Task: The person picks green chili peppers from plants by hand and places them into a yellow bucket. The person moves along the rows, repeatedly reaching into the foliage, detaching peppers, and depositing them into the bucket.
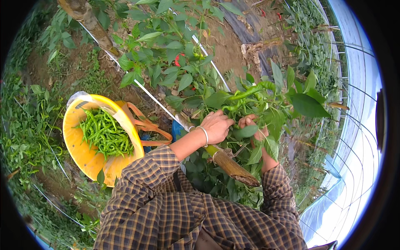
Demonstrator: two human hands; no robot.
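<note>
My left hand (217,127), with a pale bangle (204,136) at the wrist, reaches into a pepper plant with its back up and its fingers curled. Whatever its fingertips touch is hidden. Close by on the right, my right hand (261,132) is among the leaves, partly covered by a broad leaf (246,131); its fingers are bent, but their grip does not show. Just above both hands hang long wrinkled green chili peppers (250,91). Below my left wrist, a cut bamboo pole (234,167) slants toward my body.
At left stands a yellow bucket (73,137) holding many green chili peppers (104,132), with an orange strap (156,127) beside it. A white line (153,97) runs along the bamboo. Red peppers (179,59) show in the foliage. Plastic greenhouse sheeting (359,131) rises at right.
</note>
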